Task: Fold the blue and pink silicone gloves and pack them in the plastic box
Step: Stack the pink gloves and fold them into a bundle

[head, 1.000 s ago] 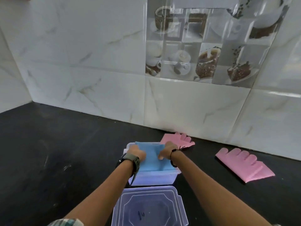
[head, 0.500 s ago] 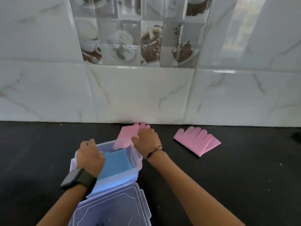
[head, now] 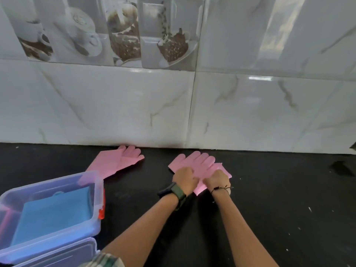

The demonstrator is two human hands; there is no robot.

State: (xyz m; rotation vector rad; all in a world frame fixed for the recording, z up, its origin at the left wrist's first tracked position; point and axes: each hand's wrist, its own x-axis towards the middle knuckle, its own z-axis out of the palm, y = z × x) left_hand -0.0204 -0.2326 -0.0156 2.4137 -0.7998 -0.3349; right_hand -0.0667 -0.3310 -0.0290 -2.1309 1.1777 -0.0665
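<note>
A pink silicone glove (head: 198, 162) lies flat on the black counter near the wall, fingers pointing away. My left hand (head: 184, 180) and my right hand (head: 218, 181) both grip its cuff end, side by side. A second pink glove (head: 119, 160) lies to the left, its cuff reaching behind the clear plastic box (head: 96, 197) at the lower left. Folded blue gloves (head: 55, 212) rest inside that box.
The box's clear lid (head: 63, 255) lies in front of the box at the bottom left edge. A tiled wall (head: 192, 112) rises directly behind the gloves. A dark object (head: 341, 167) sits on the counter at the far right.
Both hands left the box and moved right onto the far pink glove. The view swung right, so the box now sits at the lower left.
</note>
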